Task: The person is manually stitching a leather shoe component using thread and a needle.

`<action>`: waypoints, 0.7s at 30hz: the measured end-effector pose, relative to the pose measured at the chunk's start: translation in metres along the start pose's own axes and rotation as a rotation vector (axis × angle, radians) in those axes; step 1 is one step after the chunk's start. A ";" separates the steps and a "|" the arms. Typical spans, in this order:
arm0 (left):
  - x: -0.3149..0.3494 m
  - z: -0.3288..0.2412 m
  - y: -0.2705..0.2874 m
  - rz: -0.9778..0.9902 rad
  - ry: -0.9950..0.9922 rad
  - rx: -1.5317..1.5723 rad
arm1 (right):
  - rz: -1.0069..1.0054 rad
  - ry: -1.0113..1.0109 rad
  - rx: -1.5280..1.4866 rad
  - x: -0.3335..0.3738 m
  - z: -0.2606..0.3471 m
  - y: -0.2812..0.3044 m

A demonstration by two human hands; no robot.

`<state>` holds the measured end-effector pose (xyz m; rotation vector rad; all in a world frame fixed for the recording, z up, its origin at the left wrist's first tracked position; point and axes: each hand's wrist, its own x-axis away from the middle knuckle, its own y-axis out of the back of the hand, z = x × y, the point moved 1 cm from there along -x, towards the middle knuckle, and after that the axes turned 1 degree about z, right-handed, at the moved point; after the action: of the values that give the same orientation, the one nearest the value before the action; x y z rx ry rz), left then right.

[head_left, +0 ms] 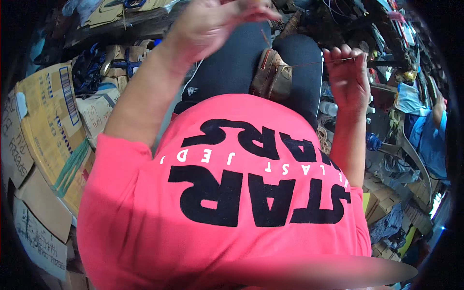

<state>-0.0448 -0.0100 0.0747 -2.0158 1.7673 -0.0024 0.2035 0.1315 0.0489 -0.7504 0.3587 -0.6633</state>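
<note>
Fingers (345, 51) of the right hand (349, 79): curled toward the palm, pinching a thin brown thread (314, 64); whether a needle is also held, cannot tell. Left hand (205, 30): one, raised beyond the left knee, blurred; fingers partly extended, whether pinching anything cannot be told. Shoe: one, brown leather (265, 79), lying between the thighs of dark trousers (217, 70); thread leaves its upper edge, running nearly straight to the right hand. Surroundings: cardboard box (48, 111), at the left, bundle of green string (70, 169) against it; clear bottle (328, 108), at the right, just beside the leg.

Risks, as judged: thread could snap or cut into the leather, if pulled too hard; shoe could twist or slip down, if the knees part or the pull comes from one side only; thread could tangle, if allowed to go slack near the bottle.
</note>
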 end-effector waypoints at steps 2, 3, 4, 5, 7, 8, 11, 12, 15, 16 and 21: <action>-0.005 0.009 -0.011 0.045 0.060 0.327 | 0.028 -0.074 -0.095 -0.005 -0.006 -0.035; -0.002 0.006 -0.011 0.061 0.067 0.109 | 0.036 -0.080 -0.085 -0.003 0.001 -0.036; 0.002 0.006 -0.010 0.075 0.076 -0.106 | 0.161 -0.177 0.032 -0.002 0.010 -0.030; 0.006 0.005 -0.009 0.086 0.087 -0.321 | 0.286 -0.274 0.148 0.001 0.017 -0.025; 0.014 0.003 -0.009 0.104 0.122 -0.760 | -0.050 -0.374 0.992 0.016 0.021 -0.023; 0.020 -0.002 -0.010 0.181 0.220 -1.124 | -0.015 -0.300 1.203 0.027 0.008 -0.006; 0.049 0.028 0.038 0.251 -0.084 -1.667 | 0.023 -0.410 1.680 0.039 0.007 0.010; 0.050 0.026 0.040 0.252 -0.082 -1.665 | -0.008 -0.611 1.933 0.043 0.012 0.013; 0.048 0.018 0.043 0.300 -0.147 -1.683 | 0.112 -0.372 2.126 0.049 0.010 0.008; 0.047 0.017 0.045 0.308 -0.180 -1.700 | 0.159 -0.247 2.133 0.051 0.009 0.012; 0.056 0.026 0.069 0.350 -0.227 -1.703 | 0.223 -0.045 2.140 0.066 0.011 0.042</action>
<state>-0.0924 -0.0587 0.0114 -2.1963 2.0361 2.3837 0.2762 0.1156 0.0213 1.2959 -0.3898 -0.4688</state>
